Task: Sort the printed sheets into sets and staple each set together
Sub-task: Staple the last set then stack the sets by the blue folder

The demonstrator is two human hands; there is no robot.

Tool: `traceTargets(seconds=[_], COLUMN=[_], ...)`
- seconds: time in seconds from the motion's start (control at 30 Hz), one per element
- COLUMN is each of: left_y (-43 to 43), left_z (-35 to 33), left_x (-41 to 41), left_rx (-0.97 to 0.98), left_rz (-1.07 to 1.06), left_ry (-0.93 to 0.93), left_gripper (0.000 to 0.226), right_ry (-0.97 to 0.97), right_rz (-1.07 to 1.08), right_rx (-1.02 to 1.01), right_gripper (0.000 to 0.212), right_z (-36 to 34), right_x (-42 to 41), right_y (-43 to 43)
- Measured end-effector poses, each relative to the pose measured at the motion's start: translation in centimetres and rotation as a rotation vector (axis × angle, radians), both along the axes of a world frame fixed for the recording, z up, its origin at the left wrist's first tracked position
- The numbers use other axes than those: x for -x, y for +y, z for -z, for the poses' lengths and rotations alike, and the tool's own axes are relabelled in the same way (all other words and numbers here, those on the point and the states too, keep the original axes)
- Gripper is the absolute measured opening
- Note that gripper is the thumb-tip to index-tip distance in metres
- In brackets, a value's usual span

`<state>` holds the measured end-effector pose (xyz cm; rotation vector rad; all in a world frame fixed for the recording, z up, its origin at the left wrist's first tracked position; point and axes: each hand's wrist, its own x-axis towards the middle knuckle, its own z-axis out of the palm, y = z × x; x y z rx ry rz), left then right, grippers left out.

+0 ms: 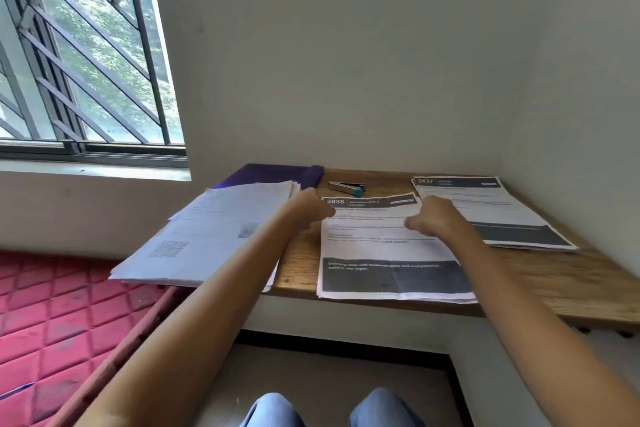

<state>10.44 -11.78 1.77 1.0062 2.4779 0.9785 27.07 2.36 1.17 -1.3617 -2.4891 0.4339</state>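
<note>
Wooden table (554,288) in a wall corner carries the white printed stack headed 3638 (374,246). Right of it lies the stack headed 2437 (485,208), behind it the silver-and-blue stapler (347,186), and left of it the loose white paper pile (214,229). The left hand (310,206) pinches its top-left corner; the grip of the right hand (434,215) at its top edge cannot be told.

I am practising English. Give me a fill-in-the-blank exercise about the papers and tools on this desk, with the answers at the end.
1. The middle sheet, with the left hand and the right hand at its top edge, bears the number ____.
2. The right sheet bears the number ____.
3. The stapler behind the middle sheet has a ____ end.
4. The folder at the far left of the desk is ____ in colour.

Missing words: 3638; 2437; blue; purple.
</note>
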Motion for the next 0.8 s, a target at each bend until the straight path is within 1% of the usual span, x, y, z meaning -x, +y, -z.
traceTargets(seconds=[0.1,0.2,0.37,0.47,0.53,0.63,0.7,0.8], left_y=[1.0,1.5,2.2,2.3,2.3,2.3,2.3,2.2], left_z=[0.7,1.2,1.5,1.3,1.1,1.3,1.5,1.9], left_x=[-1.2,-1.7,-1.4,-1.0,-0.5,0.2,0.3,0.0], left_rx=[0.049,0.034,-0.08,-0.138,-0.16,-0.209,-0.232,-0.261], left_rz=[-0.01,-0.044,-0.069,-0.107,-0.142,-0.161,-0.144,-0.103], left_ry=[-0.022,-0.049,-0.246,-0.338,-0.394,-0.506,-0.542,-0.528], left_gripper=[0.05,0.059,0.064,0.067,0.065,0.056,0.045,0.029], right_ry=[-0.021,-0.048,-0.024,0.006,0.024,0.035,0.033,0.036], right_rz=[0.01,0.019,0.047,0.073,0.08,0.083,0.069,0.036], right_rx=[-0.072,-0.128,-0.12,-0.081,-0.057,-0.02,-0.01,-0.009], right_gripper=[0.035,0.032,0.038,0.046,0.052,0.059,0.057,0.053], right_z=[1.4,2.4,3.1,3.3,3.2,3.0,3.0,2.9], right_x=[-1.2,-1.7,-1.0,-0.9,-1.0,-1.1,-1.1,-1.1], right_y=[-0.1,-0.4,-0.3,-0.1,0.0,0.1,0.0,-0.2])
